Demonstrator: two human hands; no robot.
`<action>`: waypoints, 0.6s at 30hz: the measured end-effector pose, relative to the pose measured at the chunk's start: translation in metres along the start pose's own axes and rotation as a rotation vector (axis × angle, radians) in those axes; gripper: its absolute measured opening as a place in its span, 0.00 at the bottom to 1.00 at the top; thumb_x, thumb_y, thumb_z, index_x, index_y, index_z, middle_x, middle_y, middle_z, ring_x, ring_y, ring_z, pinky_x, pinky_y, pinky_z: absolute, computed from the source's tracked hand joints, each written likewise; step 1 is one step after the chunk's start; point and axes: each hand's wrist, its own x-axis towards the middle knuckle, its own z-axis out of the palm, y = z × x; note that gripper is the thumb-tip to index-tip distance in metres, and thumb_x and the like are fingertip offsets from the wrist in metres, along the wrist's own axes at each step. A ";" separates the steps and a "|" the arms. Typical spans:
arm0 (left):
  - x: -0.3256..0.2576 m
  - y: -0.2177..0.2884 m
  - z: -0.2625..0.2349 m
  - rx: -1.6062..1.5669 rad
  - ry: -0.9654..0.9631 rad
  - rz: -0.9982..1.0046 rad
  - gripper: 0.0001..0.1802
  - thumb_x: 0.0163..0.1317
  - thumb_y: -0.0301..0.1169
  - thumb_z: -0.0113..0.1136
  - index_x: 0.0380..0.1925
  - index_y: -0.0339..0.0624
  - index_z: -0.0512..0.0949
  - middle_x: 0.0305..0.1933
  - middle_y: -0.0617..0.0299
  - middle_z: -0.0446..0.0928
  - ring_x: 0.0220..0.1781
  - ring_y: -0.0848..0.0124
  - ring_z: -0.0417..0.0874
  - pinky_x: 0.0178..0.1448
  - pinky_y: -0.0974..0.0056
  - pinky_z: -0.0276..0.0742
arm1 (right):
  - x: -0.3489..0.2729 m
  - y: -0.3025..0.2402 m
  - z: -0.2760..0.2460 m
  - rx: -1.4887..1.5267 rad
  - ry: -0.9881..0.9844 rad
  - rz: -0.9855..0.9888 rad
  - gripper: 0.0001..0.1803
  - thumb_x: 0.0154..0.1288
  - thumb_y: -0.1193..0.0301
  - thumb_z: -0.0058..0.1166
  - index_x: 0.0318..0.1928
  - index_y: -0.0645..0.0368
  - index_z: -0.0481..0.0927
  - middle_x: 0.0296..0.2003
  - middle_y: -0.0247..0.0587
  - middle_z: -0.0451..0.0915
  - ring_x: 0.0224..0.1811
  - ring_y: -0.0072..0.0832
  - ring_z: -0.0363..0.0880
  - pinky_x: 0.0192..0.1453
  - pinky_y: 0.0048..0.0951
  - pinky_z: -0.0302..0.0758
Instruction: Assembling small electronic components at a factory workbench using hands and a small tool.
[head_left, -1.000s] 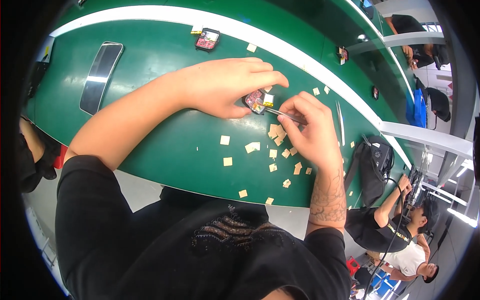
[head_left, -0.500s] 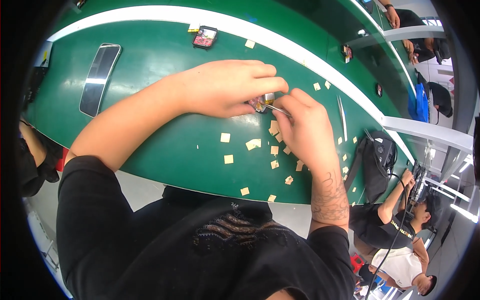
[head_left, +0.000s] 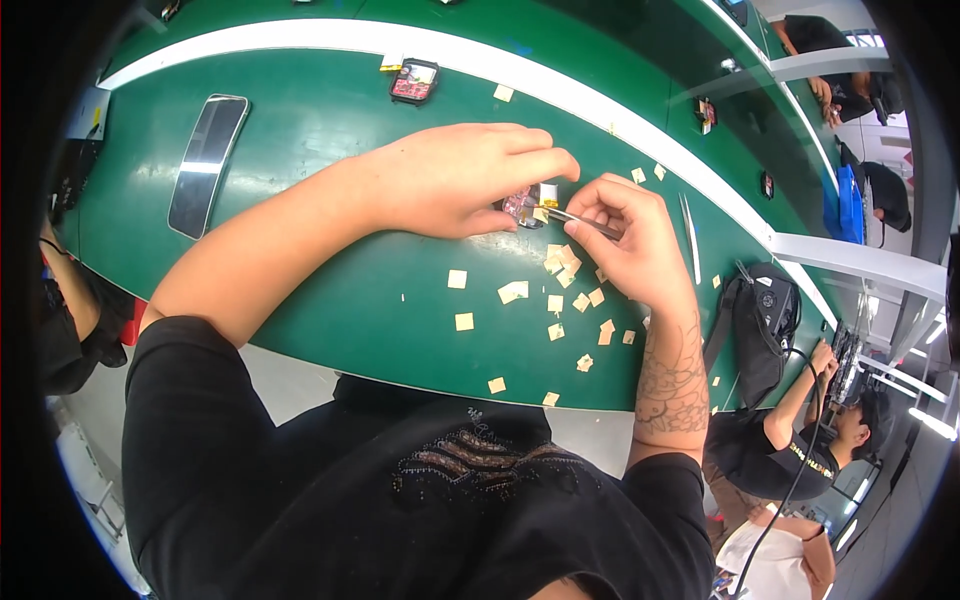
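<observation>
Left hand (head_left: 465,180) pins small device (head_left: 522,207); right hand (head_left: 630,245) grips tweezers (head_left: 580,221).

Black short-sleeved shirt, tattooed right forearm (head_left: 668,385), bare hands.

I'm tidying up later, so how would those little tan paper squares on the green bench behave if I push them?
The tan squares look thin, flat and very light, so they would probably slide and scatter across the smooth green bench. Several overlap near the right hand, so picking up one may need tweezers.
</observation>
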 end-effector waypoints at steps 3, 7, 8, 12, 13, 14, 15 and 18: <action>0.000 -0.001 0.000 0.014 -0.006 -0.012 0.37 0.57 0.26 0.77 0.68 0.48 0.74 0.57 0.57 0.79 0.62 0.52 0.83 0.63 0.49 0.82 | -0.002 -0.003 -0.005 0.019 -0.053 0.025 0.06 0.63 0.83 0.69 0.38 0.65 0.84 0.31 0.34 0.77 0.31 0.19 0.77 0.37 0.24 0.76; 0.000 -0.001 0.001 0.022 0.010 -0.003 0.38 0.57 0.27 0.78 0.68 0.47 0.74 0.57 0.56 0.80 0.63 0.52 0.83 0.64 0.49 0.82 | -0.004 0.001 -0.015 0.037 -0.133 0.000 0.07 0.63 0.83 0.68 0.40 0.65 0.83 0.32 0.33 0.77 0.31 0.17 0.76 0.34 0.23 0.74; 0.000 -0.001 0.001 0.027 0.012 0.001 0.39 0.57 0.27 0.78 0.69 0.47 0.73 0.57 0.56 0.80 0.63 0.52 0.83 0.64 0.49 0.82 | -0.004 0.004 -0.015 0.072 -0.073 0.012 0.09 0.64 0.81 0.70 0.43 0.64 0.84 0.32 0.33 0.77 0.31 0.17 0.76 0.34 0.23 0.74; 0.003 0.003 0.005 0.013 0.006 -0.020 0.40 0.56 0.28 0.79 0.69 0.47 0.73 0.58 0.55 0.81 0.62 0.51 0.84 0.64 0.49 0.83 | 0.003 -0.010 0.000 -0.148 0.144 0.042 0.17 0.63 0.76 0.74 0.51 0.62 0.84 0.35 0.36 0.79 0.32 0.21 0.78 0.35 0.26 0.74; 0.003 0.003 0.008 0.004 0.056 -0.005 0.41 0.55 0.28 0.80 0.70 0.47 0.73 0.58 0.55 0.82 0.61 0.51 0.85 0.63 0.49 0.83 | 0.005 -0.007 0.006 -0.173 0.134 -0.090 0.20 0.62 0.73 0.76 0.53 0.61 0.85 0.37 0.39 0.81 0.35 0.26 0.81 0.38 0.30 0.76; 0.004 0.003 0.009 -0.005 0.104 0.010 0.42 0.54 0.28 0.81 0.70 0.46 0.73 0.57 0.55 0.83 0.60 0.51 0.86 0.63 0.50 0.84 | 0.004 -0.011 0.011 -0.191 0.097 -0.086 0.20 0.62 0.74 0.76 0.53 0.61 0.85 0.38 0.42 0.82 0.38 0.30 0.83 0.40 0.33 0.78; 0.004 0.004 0.008 -0.006 0.098 0.015 0.42 0.54 0.28 0.81 0.70 0.46 0.73 0.57 0.55 0.83 0.60 0.51 0.86 0.63 0.50 0.84 | 0.004 -0.012 0.014 -0.182 0.089 -0.089 0.18 0.63 0.76 0.74 0.53 0.62 0.85 0.39 0.41 0.82 0.38 0.30 0.82 0.40 0.32 0.78; 0.005 0.010 0.005 -0.024 0.051 -0.057 0.43 0.53 0.27 0.81 0.70 0.46 0.72 0.56 0.55 0.84 0.58 0.52 0.87 0.62 0.50 0.85 | 0.003 -0.010 0.015 -0.122 0.088 -0.048 0.16 0.64 0.79 0.72 0.52 0.62 0.85 0.39 0.41 0.83 0.37 0.27 0.82 0.40 0.30 0.78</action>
